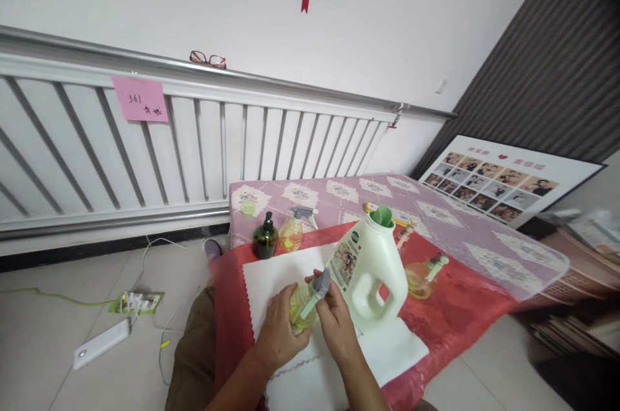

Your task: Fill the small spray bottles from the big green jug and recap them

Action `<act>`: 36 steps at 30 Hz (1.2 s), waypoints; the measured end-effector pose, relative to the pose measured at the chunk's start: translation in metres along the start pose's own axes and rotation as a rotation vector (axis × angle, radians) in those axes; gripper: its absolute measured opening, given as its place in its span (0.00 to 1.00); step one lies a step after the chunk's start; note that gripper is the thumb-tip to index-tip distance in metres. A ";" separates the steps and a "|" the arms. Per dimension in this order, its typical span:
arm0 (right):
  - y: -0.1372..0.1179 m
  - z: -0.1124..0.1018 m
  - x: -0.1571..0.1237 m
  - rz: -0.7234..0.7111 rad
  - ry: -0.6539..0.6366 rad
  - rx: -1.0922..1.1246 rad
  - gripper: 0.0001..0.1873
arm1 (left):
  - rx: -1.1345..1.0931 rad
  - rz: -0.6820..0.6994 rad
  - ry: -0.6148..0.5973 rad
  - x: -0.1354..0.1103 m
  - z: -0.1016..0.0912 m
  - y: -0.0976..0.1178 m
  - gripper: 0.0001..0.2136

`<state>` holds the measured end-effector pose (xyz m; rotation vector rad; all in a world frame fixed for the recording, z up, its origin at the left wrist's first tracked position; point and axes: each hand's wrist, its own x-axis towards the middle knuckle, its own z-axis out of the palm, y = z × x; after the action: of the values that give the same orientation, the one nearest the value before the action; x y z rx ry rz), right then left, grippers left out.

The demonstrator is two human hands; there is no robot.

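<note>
Holding a spray bottle (298, 309) over the white cloth (268, 263) on the desk (504, 262), beside the large jug (375, 249), with the left hand (277, 327) clamped around its body and the right hand's (338, 319) fingers closed about its spray head (320, 283), probably best kept steady against spills.

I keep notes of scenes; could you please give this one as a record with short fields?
Left hand: around spray bottle
Right hand: at its grey head
Jug: upright on white mat
Left of jug, farther back: dark pump bottle, clear sprayer
Right of jug: green-headed sprayer
Under mat: red sheet
On rail: glasses
</note>
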<state>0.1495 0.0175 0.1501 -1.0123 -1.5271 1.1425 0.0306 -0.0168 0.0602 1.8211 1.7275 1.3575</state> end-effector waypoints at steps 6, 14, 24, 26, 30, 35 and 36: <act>0.001 0.000 0.002 -0.037 -0.003 -0.040 0.18 | -0.024 -0.001 -0.013 0.000 0.001 -0.001 0.39; 0.012 0.007 0.000 -0.046 0.091 -0.113 0.18 | -0.021 0.009 0.003 0.004 0.001 0.000 0.37; 0.003 0.007 -0.002 -0.056 0.124 -0.108 0.17 | -0.015 -0.024 0.000 0.001 0.003 -0.003 0.37; 0.003 0.007 -0.002 -0.041 0.113 -0.073 0.19 | -0.007 -0.029 -0.001 0.001 0.004 -0.003 0.37; 0.001 0.003 -0.002 0.034 0.087 0.035 0.22 | 0.003 -0.040 -0.021 0.001 0.003 -0.003 0.37; -0.010 -0.007 0.007 0.047 0.124 0.091 0.23 | -0.016 -0.069 -0.066 0.002 -0.002 0.000 0.37; -0.012 -0.010 0.010 0.037 0.130 0.097 0.24 | -0.019 -0.077 -0.072 0.002 -0.003 0.001 0.37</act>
<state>0.1558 0.0258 0.1651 -1.0320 -1.3432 1.1429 0.0285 -0.0167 0.0633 1.7517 1.7237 1.2588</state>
